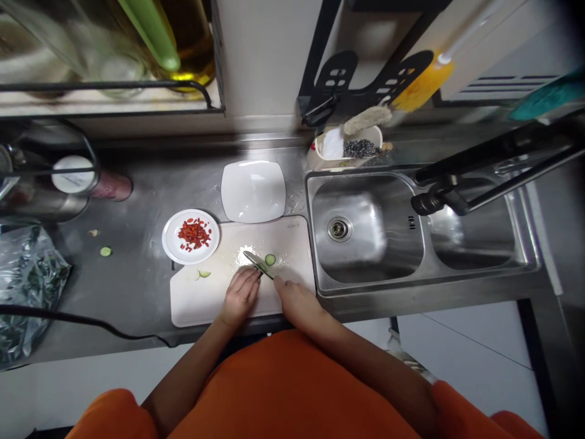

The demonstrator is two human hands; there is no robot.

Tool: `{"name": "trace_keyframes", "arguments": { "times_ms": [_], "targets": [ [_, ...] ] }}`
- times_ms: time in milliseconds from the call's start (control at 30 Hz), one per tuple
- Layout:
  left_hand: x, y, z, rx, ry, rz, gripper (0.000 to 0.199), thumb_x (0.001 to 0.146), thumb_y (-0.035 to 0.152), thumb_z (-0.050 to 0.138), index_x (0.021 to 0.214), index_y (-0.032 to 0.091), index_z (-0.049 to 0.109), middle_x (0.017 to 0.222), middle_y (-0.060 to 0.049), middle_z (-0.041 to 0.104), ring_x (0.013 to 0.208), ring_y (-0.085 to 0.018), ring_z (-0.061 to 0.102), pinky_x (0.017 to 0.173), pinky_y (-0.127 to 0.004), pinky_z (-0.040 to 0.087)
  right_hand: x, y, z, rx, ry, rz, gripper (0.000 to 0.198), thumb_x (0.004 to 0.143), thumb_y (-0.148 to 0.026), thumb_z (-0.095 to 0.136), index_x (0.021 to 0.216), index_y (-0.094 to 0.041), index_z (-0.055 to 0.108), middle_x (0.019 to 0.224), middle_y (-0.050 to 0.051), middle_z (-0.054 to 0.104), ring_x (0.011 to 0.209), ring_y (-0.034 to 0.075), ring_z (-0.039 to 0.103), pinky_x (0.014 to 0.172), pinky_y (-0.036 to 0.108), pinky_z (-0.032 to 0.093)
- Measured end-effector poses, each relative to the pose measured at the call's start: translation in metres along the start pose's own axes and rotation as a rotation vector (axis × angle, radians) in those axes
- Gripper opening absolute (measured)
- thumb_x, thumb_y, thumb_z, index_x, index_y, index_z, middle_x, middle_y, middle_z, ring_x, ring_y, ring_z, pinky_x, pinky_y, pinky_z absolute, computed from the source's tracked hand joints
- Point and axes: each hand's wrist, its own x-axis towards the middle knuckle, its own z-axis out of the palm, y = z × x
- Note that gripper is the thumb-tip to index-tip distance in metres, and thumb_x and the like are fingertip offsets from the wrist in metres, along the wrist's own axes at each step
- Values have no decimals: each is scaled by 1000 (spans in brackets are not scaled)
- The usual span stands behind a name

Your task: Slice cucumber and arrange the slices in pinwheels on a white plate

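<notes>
On the white cutting board, my right hand is closed around the handle of a knife, its blade slanting up and to the left. My left hand lies close against the blade, fingers curled over a cucumber that is mostly hidden by the fingers and the knife. A round cucumber slice lies flat just right of the blade. Pale green cucumber scraps rest at the board's left side.
A plate of red goji-like berries overlaps the board's upper left corner. Behind the board stands a square white plate. The steel sink adjoins on the right. A plastic bag of greens and a dark cord lie left.
</notes>
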Motion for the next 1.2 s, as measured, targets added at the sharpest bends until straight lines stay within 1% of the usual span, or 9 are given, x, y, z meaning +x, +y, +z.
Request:
{"name": "trace_keyframes", "arguments": {
  "times_ms": [133,300,467,600,733,900,1100,1200],
  "targets": [
    [-1,-1,1,1,-3,-6,28,89,16,48,115,18,58,107,-10,65,105,-21,60,95,-43,49,9,-3,5,2,18,7,35,91,-6,25,115,-15,49,93,11,65,87,21,65,70,28,49],
    [-1,-1,0,8,-1,5,28,88,16,49,115,17,59,106,-10,66,105,-21,59,95,-43,50,11,-3,12,9,36,18,37,91,-7,23,117,-15,49,92,11,64,85,21,65,68,28,49],
    [-1,0,1,1,10,-11,29,89,19,47,117,18,58,108,-10,65,107,-21,59,96,-44,49,6,7,13,42,37,63,43,86,-6,29,125,-17,45,92,9,66,88,21,64,70,27,48],
    [-1,0,0,-3,8,-8,29,89,18,48,117,18,57,109,-11,65,107,-22,59,96,-45,49,-5,15,9,19,61,110,46,87,-6,30,131,-16,39,95,11,66,89,21,64,71,27,47],
    [0,0,0,2,5,-9,29,89,17,48,116,18,57,109,-10,64,107,-21,59,97,-44,48,-18,11,6,-26,32,92,40,86,-4,30,122,-17,43,93,11,65,85,20,65,68,24,47],
    [0,0,-1,22,-1,-1,26,88,17,49,113,18,59,107,-9,65,106,-20,58,97,-42,48,-31,3,6,-32,27,70,33,87,-5,29,112,-18,46,93,10,65,82,21,66,65,26,49],
    [-1,0,-1,43,22,19,24,88,17,51,110,17,60,103,-9,65,105,-21,59,96,-42,48,-40,1,1,-15,-27,90,31,88,-5,29,110,-17,47,92,10,65,83,21,67,66,25,48],
    [-1,1,-1,41,18,17,23,88,18,50,109,17,60,103,-9,65,105,-21,59,96,-42,48,-41,1,0,-17,-26,92,32,88,-4,28,111,-17,47,92,11,64,83,22,67,66,26,49]
  ]
}}
